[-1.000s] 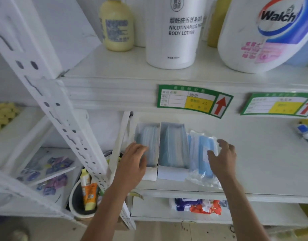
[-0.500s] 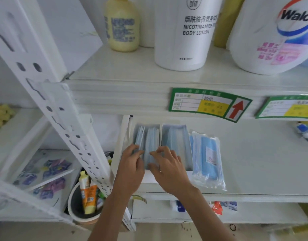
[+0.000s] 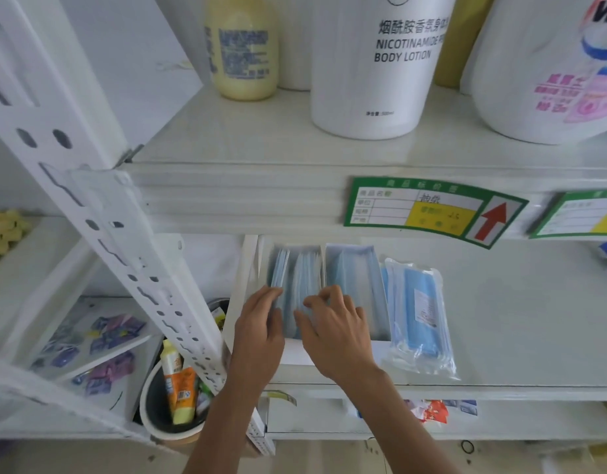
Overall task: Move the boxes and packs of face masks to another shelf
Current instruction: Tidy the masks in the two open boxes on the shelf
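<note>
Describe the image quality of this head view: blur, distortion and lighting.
Head view: wide-angle bending curves the perforated post and the shelf edge; the green price tag and the hands, left and right, over the left mask box are softly blurred; lighting is even and diffuse, no hard shadows, only a mild sheen on the plastic mask pack.

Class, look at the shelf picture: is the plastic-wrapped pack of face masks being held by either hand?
No: the plastic-wrapped pack lies untouched on the shelf, while the left hand and right hand are both at the left box.
</note>
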